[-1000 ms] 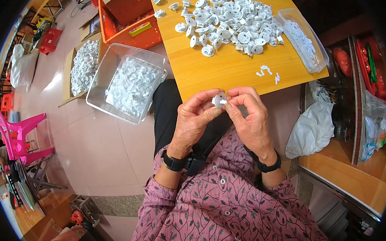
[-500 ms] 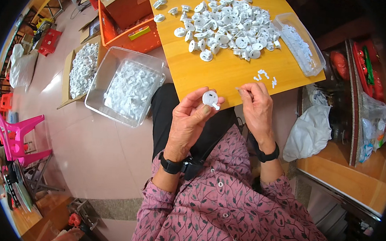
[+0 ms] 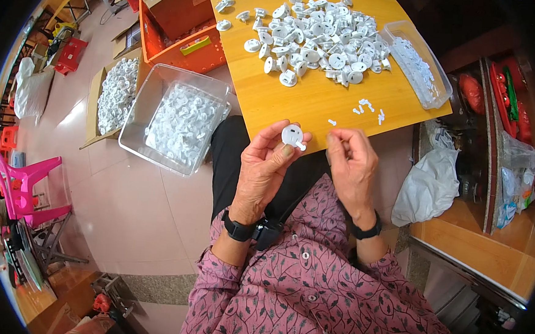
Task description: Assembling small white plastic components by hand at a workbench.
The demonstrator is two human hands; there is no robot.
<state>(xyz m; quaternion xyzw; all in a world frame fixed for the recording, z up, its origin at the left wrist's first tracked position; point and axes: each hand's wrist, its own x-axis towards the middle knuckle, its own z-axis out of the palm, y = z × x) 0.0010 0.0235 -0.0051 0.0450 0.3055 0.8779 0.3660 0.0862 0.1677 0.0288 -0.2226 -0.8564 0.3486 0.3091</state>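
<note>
My left hand (image 3: 265, 161) pinches a round white plastic part (image 3: 292, 135) between thumb and fingers, its flat face with a dark slot turned up. A small white tab piece (image 3: 301, 146) sticks out from the lower right of that part. To its right, my right hand (image 3: 352, 163) is closed, thumb against curled fingers; whether anything is between them is hidden. Just beyond its fingertips a loose white tab piece (image 3: 333, 122) lies on the yellow table (image 3: 271, 103). Several more tab pieces (image 3: 363, 107) lie farther right on the table.
A heap of white round parts (image 3: 324, 39) covers the table's far middle, beside a clear tray (image 3: 446, 95) of tab pieces. At left stand a clear bin (image 3: 131, 137) of white parts, a cardboard box (image 3: 95, 104) and an orange crate (image 3: 207, 59). A white bag (image 3: 429, 183) sits at right.
My right hand has drawn back toward me, and the tab piece near its fingertips now lies apart on the table. The left hand keeps hold of the round part, almost unmoved.
</note>
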